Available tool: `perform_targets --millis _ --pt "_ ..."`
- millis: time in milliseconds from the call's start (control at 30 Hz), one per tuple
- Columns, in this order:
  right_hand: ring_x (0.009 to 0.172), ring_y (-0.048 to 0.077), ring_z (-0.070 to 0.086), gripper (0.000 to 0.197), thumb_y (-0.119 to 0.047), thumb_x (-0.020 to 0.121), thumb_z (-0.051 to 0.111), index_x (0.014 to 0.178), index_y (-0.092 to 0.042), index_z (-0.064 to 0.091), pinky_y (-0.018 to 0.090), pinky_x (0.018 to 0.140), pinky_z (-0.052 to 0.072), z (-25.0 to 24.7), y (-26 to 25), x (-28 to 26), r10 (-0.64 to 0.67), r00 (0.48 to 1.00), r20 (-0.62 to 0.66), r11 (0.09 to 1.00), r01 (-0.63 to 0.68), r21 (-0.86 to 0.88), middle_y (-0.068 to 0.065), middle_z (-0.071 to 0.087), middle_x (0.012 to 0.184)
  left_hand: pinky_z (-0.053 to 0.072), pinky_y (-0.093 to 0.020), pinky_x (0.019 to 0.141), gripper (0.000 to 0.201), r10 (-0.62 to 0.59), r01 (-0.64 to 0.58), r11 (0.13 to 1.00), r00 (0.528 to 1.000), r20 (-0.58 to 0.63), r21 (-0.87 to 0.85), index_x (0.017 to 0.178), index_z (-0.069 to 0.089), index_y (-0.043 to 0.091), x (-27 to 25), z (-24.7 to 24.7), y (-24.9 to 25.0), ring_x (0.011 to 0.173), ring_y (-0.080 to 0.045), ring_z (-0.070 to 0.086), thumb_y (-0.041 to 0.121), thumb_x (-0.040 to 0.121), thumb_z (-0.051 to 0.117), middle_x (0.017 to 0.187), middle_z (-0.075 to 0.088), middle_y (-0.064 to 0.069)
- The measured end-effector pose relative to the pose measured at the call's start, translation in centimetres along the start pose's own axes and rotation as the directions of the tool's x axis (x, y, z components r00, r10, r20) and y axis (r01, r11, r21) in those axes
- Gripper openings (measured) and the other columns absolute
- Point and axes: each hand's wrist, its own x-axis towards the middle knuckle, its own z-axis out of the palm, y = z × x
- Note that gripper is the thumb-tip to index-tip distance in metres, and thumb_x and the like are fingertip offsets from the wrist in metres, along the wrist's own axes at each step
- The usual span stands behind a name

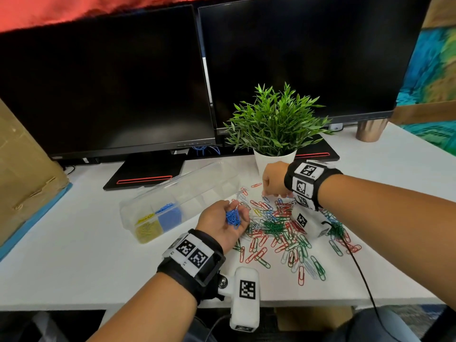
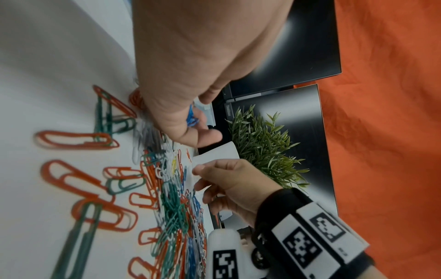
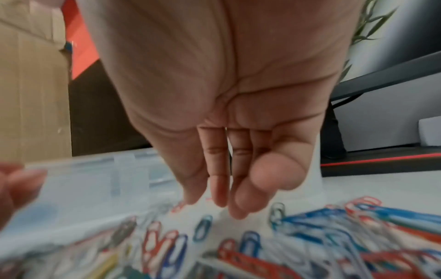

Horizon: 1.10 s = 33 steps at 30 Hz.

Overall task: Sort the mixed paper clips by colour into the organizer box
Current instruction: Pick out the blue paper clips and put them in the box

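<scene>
Right hand (image 1: 274,180) fingertips: hidden behind the knuckles in the head view; contact with any clip impossible to tell.
Right wrist view: heavily blurred; pile of paper clips (image 3: 262,245) smeared into streaks of colour; organizer box (image 3: 102,181) only a pale haze.
Left hand (image 1: 222,222) fingers: partly covered by the bunch of blue clips (image 1: 232,217); number of clips too small to count.
Left wrist view: blue clips mostly hidden behind the palm (image 2: 190,62); nearest clips out of focus.
Box far compartments: contents unclear through the clear plastic.
Both monitors (image 1: 106,82): cut off by the frame edges.
Cardboard box (image 1: 22,169): cropped at the left.
</scene>
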Motion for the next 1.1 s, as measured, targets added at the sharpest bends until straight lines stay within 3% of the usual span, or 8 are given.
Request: perform_targets --millis 167,333,467,600,767,867,967,1100 --pt "0.075 0.021 0.059 0.029 -0.027 0.089 0.064 0.106 -0.004 0.069 0.030 0.065 0.052 1.1 0.1 1.2 -0.012 0.998 -0.059 0.994 0.006 -0.110 0.008 0.070 0.103 0.058 -0.040 0.063 0.024 -0.007 0.006 1.000 0.999 0.034 0.012 0.099 0.056 -0.006 -0.5 -0.2 0.2 0.080 -0.031 0.060 0.011 0.100 0.039 0.096 0.058 -0.023" --pt "0.078 0.028 0.065 0.018 -0.022 0.087 0.064 0.089 -0.005 0.069 0.035 0.073 0.055 2.2 0.4 2.6 0.031 0.995 -0.090 0.998 -0.037 -0.058 0.010 0.070 0.093 0.050 -0.043 0.085 0.032 -0.013 0.012 1.000 0.998 0.068 0.010 0.104 0.055 -0.010 -0.9 -0.4 0.4 0.084 -0.035 0.061 0.017 0.101 0.038 0.098 0.059 -0.026" --pt "0.060 0.025 0.050 0.035 -0.021 0.089 0.058 0.059 -0.012 0.043 0.030 0.063 0.047 2.3 0.5 3.0 0.080 0.991 -0.106 0.997 -0.082 -0.011 0.004 0.049 0.061 0.050 -0.043 0.087 0.036 -0.011 0.010 1.000 0.997 0.076 0.010 0.109 0.055 -0.010 -0.7 -0.6 0.4 0.087 -0.036 0.061 0.020 0.101 0.038 0.100 0.060 -0.026" --pt "0.060 0.025 0.048 0.040 -0.029 0.083 0.066 0.056 -0.015 0.040 0.030 0.062 0.045 2.3 0.2 2.8 0.068 0.993 -0.093 0.997 -0.071 -0.028 0.001 0.045 0.057 0.050 -0.043 0.087 0.036 -0.019 0.019 1.000 0.997 0.078 0.004 0.108 0.055 -0.010 -0.6 -0.6 0.2 0.088 -0.036 0.061 0.021 0.101 0.038 0.100 0.059 -0.026" --pt "0.068 0.025 0.049 0.040 -0.035 0.086 0.062 0.060 -0.015 0.040 0.030 0.064 0.044 2.3 -0.2 2.4 0.064 0.998 -0.025 0.998 -0.064 -0.026 0.001 0.044 0.062 0.050 -0.043 0.085 0.036 -0.020 0.020 1.000 0.997 0.077 0.004 0.107 0.055 -0.010 -0.6 -0.6 0.1 0.091 -0.036 0.060 0.021 0.101 0.037 0.102 0.059 -0.027" --pt "0.056 0.020 0.048 0.037 -0.032 0.085 0.063 0.060 -0.014 0.044 0.029 0.060 0.044 1.8 -0.4 1.3 0.045 0.999 -0.017 0.999 -0.045 -0.030 0.001 0.047 0.060 0.049 -0.043 0.087 0.037 -0.026 0.026 1.000 0.997 0.070 0.004 0.111 0.054 -0.010 -0.6 -0.6 0.1 0.100 -0.037 0.058 0.021 0.101 0.037 0.106 0.058 -0.027" --pt "0.046 0.019 0.053 0.023 -0.024 0.084 0.065 0.071 -0.004 0.062 0.028 0.057 0.050 0.5 -0.6 -0.3 -0.022 0.999 -0.023 0.981 0.026 0.193 0.006 0.058 0.059 0.049 -0.044 0.088 0.037 -0.038 0.038 0.999 0.997 0.065 -0.010 0.116 0.052 -0.009 -0.3 -0.6 0.0 0.104 -0.037 0.056 0.021 0.101 0.037 0.108 0.056 -0.027" --pt "0.037 0.010 0.049 0.007 -0.001 0.085 0.065 0.087 0.005 0.065 0.021 0.041 0.046 -0.8 -0.8 -2.0 -0.204 0.978 0.046 0.749 0.126 0.651 0.005 0.057 0.055 0.053 -0.045 0.082 0.031 -0.040 0.042 0.997 0.998 0.045 -0.057 0.111 0.051 -0.005 0.1 0.2 -0.6 0.091 -0.036 0.058 0.022 0.101 0.039 0.099 0.057 -0.024"
